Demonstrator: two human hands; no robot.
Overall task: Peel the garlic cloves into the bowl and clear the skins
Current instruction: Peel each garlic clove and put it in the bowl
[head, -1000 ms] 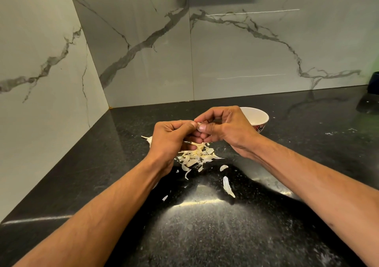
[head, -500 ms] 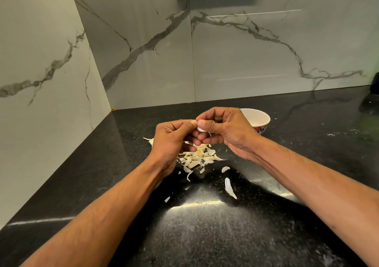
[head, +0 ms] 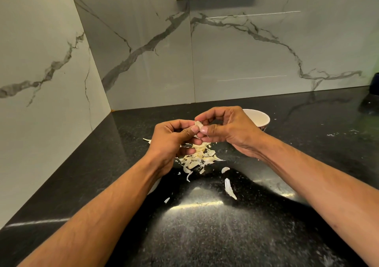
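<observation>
Clove [head: 198, 125] now peeking out between fingertips, was buried half second back. Left hand [head: 172, 141] and right hand [head: 227, 130] both pinch it above skin pile [head: 198, 158]. Peeling underway, guessing bowl [head: 259, 118] far right next.

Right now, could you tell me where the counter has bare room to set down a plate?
Bare counter lies right of the bowl, and left of the hands by the side wall. It is crowded under the hands, where garlic skins pile and scatter toward you.
</observation>
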